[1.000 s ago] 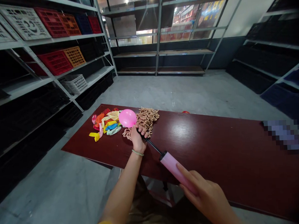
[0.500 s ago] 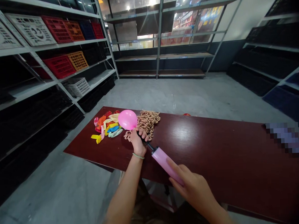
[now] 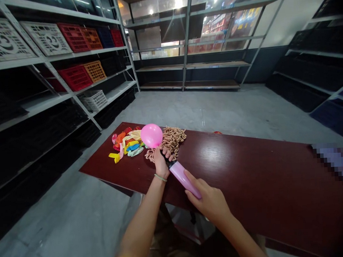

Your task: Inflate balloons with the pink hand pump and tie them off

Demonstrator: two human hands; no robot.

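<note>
A pink inflated balloon (image 3: 151, 135) sits at the far end of a hand pump (image 3: 185, 178) with a pink barrel and black parts. My left hand (image 3: 162, 161) is closed around the pump's black end, right below the balloon; its fingers hide the balloon's neck. My right hand (image 3: 208, 198) grips the near end of the pink barrel. Beside the balloon on the left lies a pile of uninflated balloons (image 3: 131, 146) in several colours. Just behind and right of my left hand is a heap of tan, chain-like links (image 3: 174, 139).
The dark red-brown table (image 3: 241, 174) stretches to the right, where a blurred-out purple item (image 3: 334, 161) lies at its edge. Metal shelves (image 3: 70, 95) with crates stand left, more shelving at the back. A red item (image 3: 217, 133) shows past the table's far edge.
My right hand has pushed the pump barrel up toward my left hand, so the black rod that showed between them is now hidden. The view has shifted slightly.
</note>
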